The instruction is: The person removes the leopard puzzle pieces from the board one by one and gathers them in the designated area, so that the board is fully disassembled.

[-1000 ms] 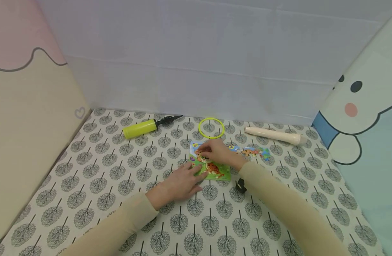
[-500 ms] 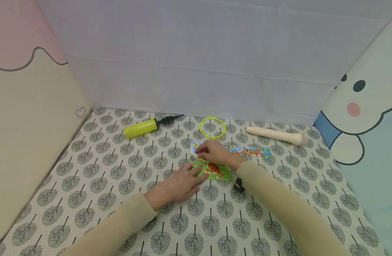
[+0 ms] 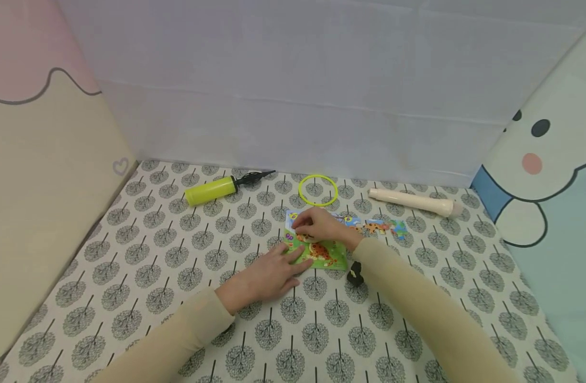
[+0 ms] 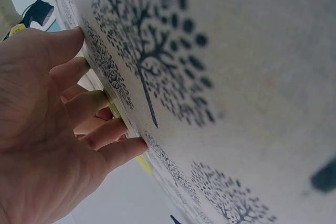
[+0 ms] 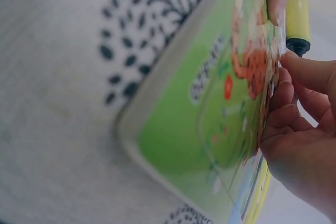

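A person in beige sleeves works at a flat green cardboard puzzle tray (image 3: 321,254) with a spotted orange animal, lying mid-table on a tree-printed cloth (image 3: 178,266). The left hand (image 3: 269,274) lies flat, fingers straight, pressing the tray's near-left edge. The right hand (image 3: 324,226), fingers curled, seems to pinch a puzzle piece (image 5: 262,72) over the tray, though blur obscures it.

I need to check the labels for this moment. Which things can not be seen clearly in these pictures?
- Puzzle board: head view, its middle is hidden under the right hand; the picture is too small to read.
- Right wrist view: the board is blurred and cut by the lower edge.
- Left hand: left wrist view shows fingertips on the tablecloth, the board's edge barely visible.
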